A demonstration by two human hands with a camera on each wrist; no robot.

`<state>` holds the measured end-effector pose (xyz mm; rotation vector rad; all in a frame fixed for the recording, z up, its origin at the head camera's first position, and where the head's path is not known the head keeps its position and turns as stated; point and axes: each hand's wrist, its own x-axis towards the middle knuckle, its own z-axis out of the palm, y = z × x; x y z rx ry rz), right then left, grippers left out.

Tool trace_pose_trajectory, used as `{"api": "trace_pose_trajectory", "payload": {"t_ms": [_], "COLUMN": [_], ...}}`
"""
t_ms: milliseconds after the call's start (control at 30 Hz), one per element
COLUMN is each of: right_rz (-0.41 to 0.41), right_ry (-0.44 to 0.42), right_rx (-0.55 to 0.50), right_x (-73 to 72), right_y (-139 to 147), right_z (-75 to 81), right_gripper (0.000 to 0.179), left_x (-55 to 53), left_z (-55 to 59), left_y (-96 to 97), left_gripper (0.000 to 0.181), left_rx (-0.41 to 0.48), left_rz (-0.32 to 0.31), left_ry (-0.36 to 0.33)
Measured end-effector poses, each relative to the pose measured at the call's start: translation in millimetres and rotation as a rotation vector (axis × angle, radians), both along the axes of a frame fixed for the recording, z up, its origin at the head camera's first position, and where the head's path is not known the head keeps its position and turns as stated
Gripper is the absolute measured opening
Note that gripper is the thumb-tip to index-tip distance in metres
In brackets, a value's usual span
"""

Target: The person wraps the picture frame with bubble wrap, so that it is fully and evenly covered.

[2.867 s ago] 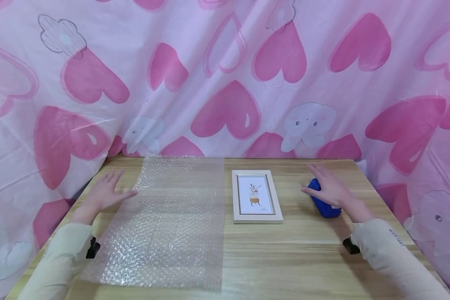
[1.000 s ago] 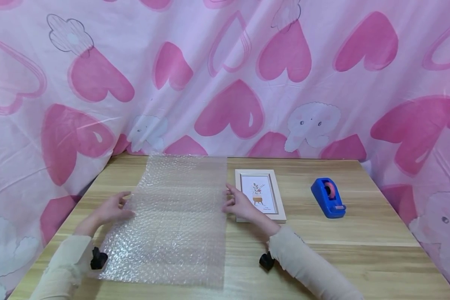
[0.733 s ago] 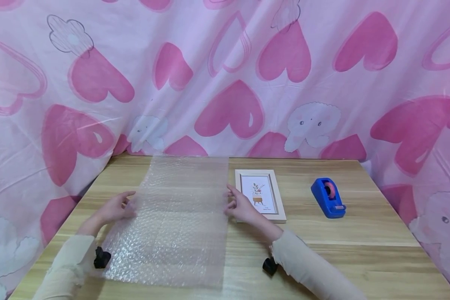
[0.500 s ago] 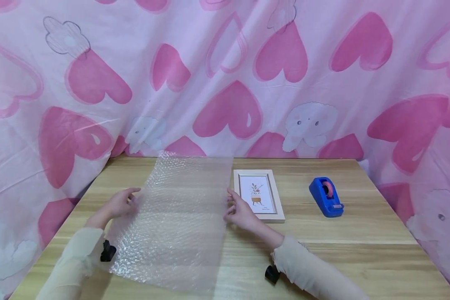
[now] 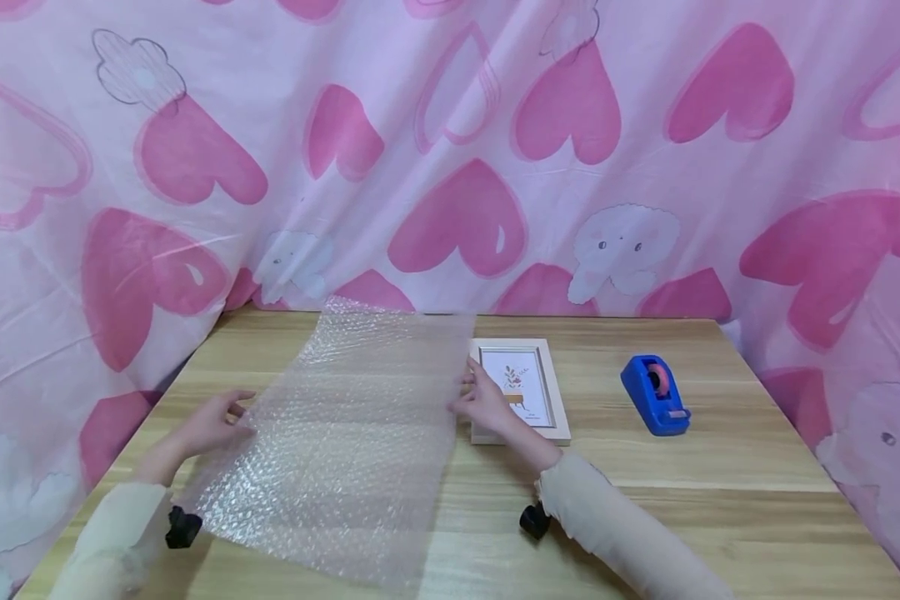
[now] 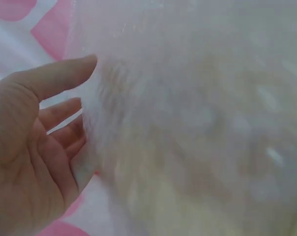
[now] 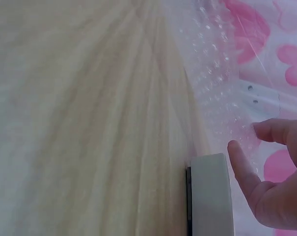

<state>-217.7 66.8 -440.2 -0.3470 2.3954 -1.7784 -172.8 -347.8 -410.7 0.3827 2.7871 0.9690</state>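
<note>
At the left of the frame, the left hand (image 5: 213,421) grips one long edge of a clear bubble wrap sheet (image 5: 345,417), its thumb on one face and its fingers curled behind. The sheet fills the middle left above a wood-grain table (image 5: 720,483), its long axis running from the lower left up towards the upper centre, leaning right; its far left corner stands up against the pink heart-print curtain (image 5: 457,225). At centre, the right hand (image 5: 489,404) pinches the opposite edge between thumb and fingers, covering the lower left of a white picture frame (image 5: 558,392). That frame lies face up, its long axis nearly vertical in view, the potted-plant print upright. At centre right sits a blue tape dispenser (image 5: 648,402) with a pink tape roll (image 5: 662,381), its low end pointing to the lower right
</note>
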Motion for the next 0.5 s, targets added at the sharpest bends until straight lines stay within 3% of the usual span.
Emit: {"api": "trace_pose_trajectory", "payload": {"t_ms": [133,233,367,500], "right_rz": [-0.014,-0.007,-0.010,-0.046], "right_ry": [-0.023,-0.034,-0.024,-0.028], "right_rx": [-0.029,-0.075,-0.122,-0.140], "right_x": [-2.6,1.8,11.1,18.4], "right_y": [2,5,9,11], "right_z": [-2.6,-3.8,-3.3,-3.1], "right_gripper": [0.085,0.084,0.084,0.085], "left_x": [10.1,12.6,6.2,-8.0], "left_z": [-0.7,-3.2,-5.5,-2.6], "left_y": [-3.1,-1.4,4.3,12.5], "left_gripper": [0.066,0.065,0.058,0.051], "left_rx": [0.011,0.012,-0.018,-0.045], "left_rz": [-0.054,-0.065,-0.051,-0.023], "left_ry": [-0.037,-0.013,0.041,0.040]}}
